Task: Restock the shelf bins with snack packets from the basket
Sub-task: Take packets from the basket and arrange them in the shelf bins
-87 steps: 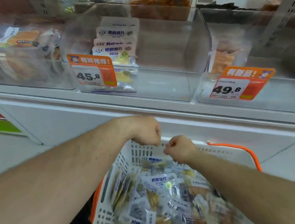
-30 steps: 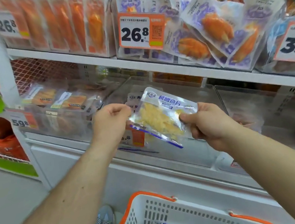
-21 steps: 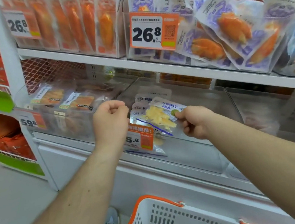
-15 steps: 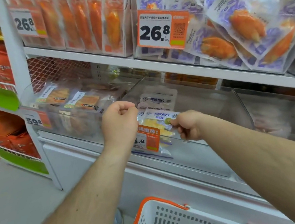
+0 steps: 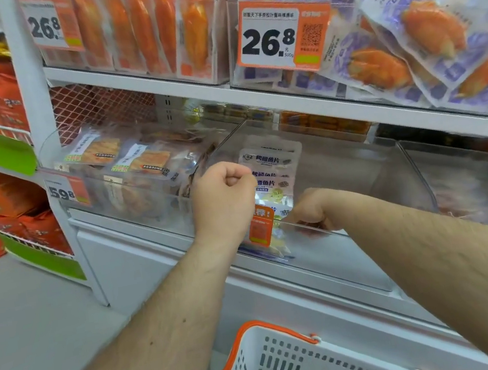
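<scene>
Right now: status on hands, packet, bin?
Left hand fisted at the bin's front, holding nothing seen. Right hand down inside the clear bin, fingers curled, lowering a packet in front of the stack. Nothing blocking.

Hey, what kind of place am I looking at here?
Most likely a snack aisle in a shop. Price tags hang on the shelves, clear bins hold sealed packets, and a basket sits below.
</scene>
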A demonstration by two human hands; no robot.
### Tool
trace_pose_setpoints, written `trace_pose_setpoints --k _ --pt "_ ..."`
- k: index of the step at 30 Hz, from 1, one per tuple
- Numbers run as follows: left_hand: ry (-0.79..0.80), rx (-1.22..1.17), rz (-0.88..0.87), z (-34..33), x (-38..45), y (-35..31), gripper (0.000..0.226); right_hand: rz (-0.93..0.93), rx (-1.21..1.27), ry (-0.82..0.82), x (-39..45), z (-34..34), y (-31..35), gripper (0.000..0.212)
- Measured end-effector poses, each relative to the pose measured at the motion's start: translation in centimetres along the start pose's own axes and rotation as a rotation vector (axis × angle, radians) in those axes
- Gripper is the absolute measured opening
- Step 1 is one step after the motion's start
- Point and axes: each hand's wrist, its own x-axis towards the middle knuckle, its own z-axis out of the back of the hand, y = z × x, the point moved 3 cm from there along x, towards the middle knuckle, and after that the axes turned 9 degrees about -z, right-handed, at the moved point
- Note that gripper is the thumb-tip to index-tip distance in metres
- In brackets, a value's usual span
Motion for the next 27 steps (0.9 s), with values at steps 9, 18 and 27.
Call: trace_pose_setpoints --k 9,18,27 --pt "0.309 0.143 -0.077 -1.8 -1.9 0.2 0.021 0.203 0.232 -0.427 -4.5 1.9 -0.8 0.006" --pt "1.041 0.563 -0.103 -4.6 -6.5 2.6 0.011 0.544 0.563 -0.601 -12.4 -0.5 -6.2 0.02" --pt "1.533 0.872 0.027 -5.7 -11.3 5.4 0.024 0.05 0.536 -0.32 -6.0 -11.9 -18.1 0.018"
